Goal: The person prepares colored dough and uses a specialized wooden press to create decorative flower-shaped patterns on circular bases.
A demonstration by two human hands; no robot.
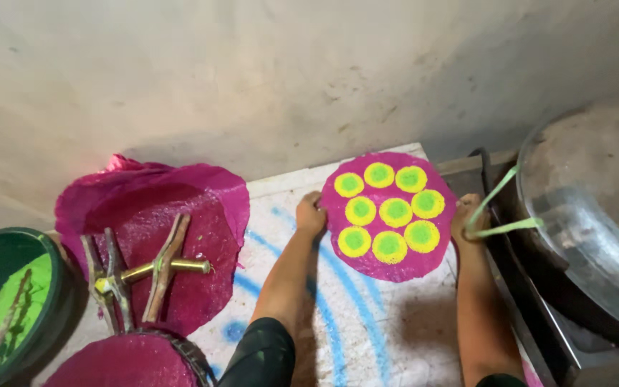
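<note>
As both hands grip it | magenta disc (388, 215) | flat, eight yellow-green dots

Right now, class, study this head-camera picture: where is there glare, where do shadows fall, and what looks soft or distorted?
Head view: glare streaks the curved metal lid at right; dim, uneven light leaves the wall mottled; a soft shadow lies under the magenta disc with yellow-green dots held by the left hand and right hand; the green bowl at the edge looks stretched and slightly soft.

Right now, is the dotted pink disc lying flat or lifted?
Flat, as far as shows: the disc lies spread on the white board, left hand and right hand at its edges.
</note>
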